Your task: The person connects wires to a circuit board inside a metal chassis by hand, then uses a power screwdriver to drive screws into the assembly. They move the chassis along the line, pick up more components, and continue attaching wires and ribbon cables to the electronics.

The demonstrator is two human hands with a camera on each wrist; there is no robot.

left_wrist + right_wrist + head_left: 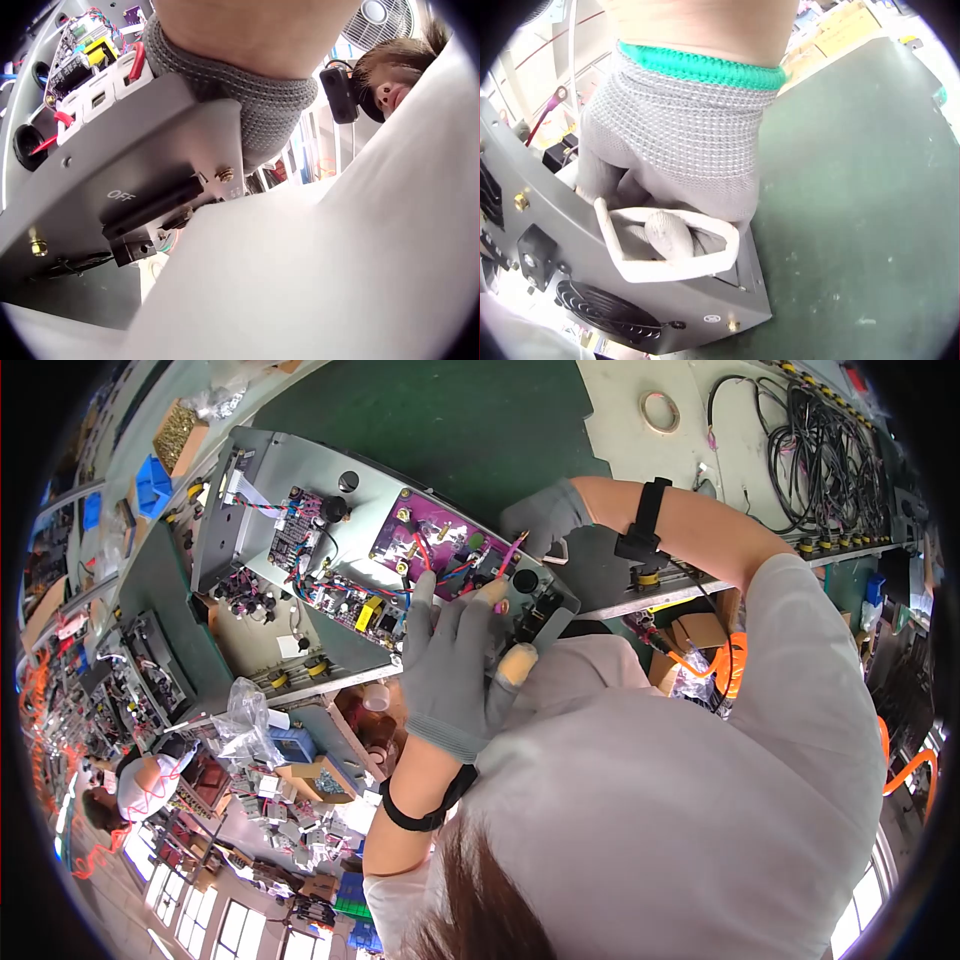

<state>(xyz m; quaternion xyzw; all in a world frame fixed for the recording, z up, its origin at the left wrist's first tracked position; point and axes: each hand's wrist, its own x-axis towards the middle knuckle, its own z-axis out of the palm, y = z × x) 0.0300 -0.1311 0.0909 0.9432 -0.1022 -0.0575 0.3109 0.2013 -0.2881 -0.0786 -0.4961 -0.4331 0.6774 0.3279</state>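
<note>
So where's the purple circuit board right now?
In the head view, the purple circuit board sits inside the open metal case, slightly left of centre in the upper half, just above the left hand and left of the right hand.

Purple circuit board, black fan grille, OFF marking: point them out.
Purple circuit board [445, 533], head view, upper face.
Black fan grille [607, 310], right wrist view, wire rings.
OFF marking [121, 196], left wrist view, middle letter.

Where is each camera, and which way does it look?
On the head: faces forward and down at the metal case; left hand, right hand and shirt show.
On the left wrist: faces the case's OFF panel; left glove and shirt show.
On the right wrist: faces the white loop and green tabletop; right hand shows.
Both wrist views share the case.
</note>
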